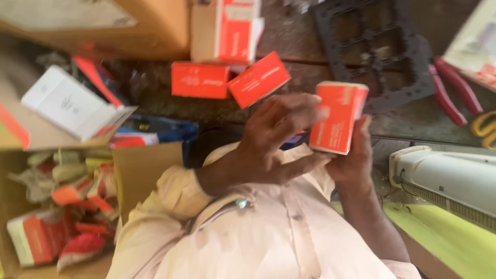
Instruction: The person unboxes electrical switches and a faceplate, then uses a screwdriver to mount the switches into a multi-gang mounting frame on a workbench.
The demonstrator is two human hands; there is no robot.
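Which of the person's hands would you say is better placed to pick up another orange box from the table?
Probably the left hand: its fingers are spread and nearest the tilted orange box. The right hand grips the held orange box.

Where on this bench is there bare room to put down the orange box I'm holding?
Bare wood shows between the black grid frame and the white machine, left of the red pliers. Around the two loose orange boxes it is crowded. The right hand holds the orange box.

Orange boxes (pixel 200 80) on dark bench (pixel 289 36)
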